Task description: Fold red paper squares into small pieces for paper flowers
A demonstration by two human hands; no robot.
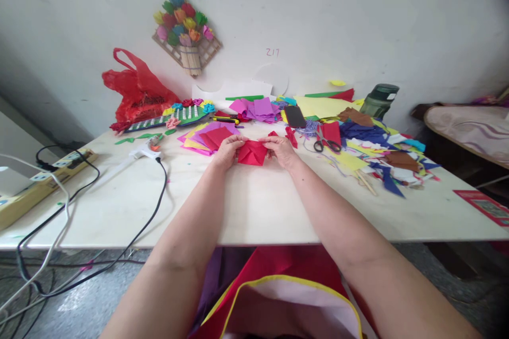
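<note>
A creased red paper square (253, 153) is stretched between my two hands, just above the table. My left hand (230, 150) pinches its left edge between thumb and fingers. On the other side, my right hand (280, 149) grips the upper right corner, with its lower fingers curled under. Close by on the left lies a fanned stack of red, purple and yellow paper squares (210, 136). Small red paper pieces (291, 136) rest just beyond my right hand. Black-handled scissors (326, 144) lie farther right on the table.
A white glue gun (147, 151) with a black cord lies at left, near a power strip (51, 180). Behind are a red plastic bag (139, 90), purple paper (258, 109) and a dark phone (295, 116). Colourful scraps (382, 143) and a green bottle (380, 99) stand right.
</note>
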